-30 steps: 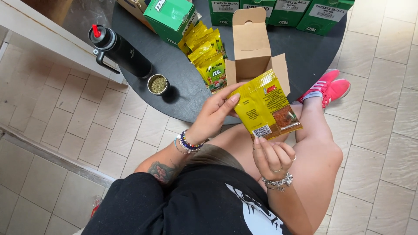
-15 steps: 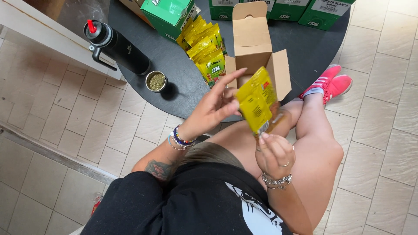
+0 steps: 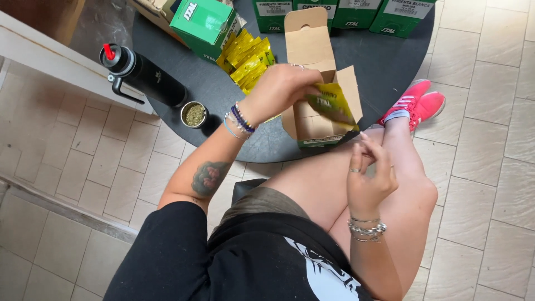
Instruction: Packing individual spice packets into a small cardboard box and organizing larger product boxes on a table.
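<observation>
The yellow sachet (image 3: 330, 105) sits just right of the frame's centre, at the mouth of the open cardboard box (image 3: 312, 83), tilted, its lower end against the box's front wall. The left hand (image 3: 281, 89) pinches its upper edge between thumb and fingers, closed tight on it; the fingertips are hidden behind the knuckles, so how deep the sachet has gone in is hard to tell. The right hand (image 3: 368, 181) hovers below the box, over the bare knee, holding nothing, fingers loosely curled and half open. Whether it touches the box, I cannot tell.

The box stands on the near edge of a round dark table (image 3: 384, 67), flaps up. Behind the left hand lies a heap of yellow sachets (image 3: 248, 58), partly covered by the wrist. A green carton (image 3: 203, 23) lies tipped at the upper left of the heap, and 3 more green cartons (image 3: 345, 12) are cut off by the top edge. At the table's left edge stand a black flask (image 3: 147, 75) with a red stopper and a small cup of green herb (image 3: 194, 114).

The floor is pale square tile (image 3: 490, 167). A pink shoe (image 3: 415, 103) rests at the right of the table, and a white ledge (image 3: 50, 61) crosses the upper left.
</observation>
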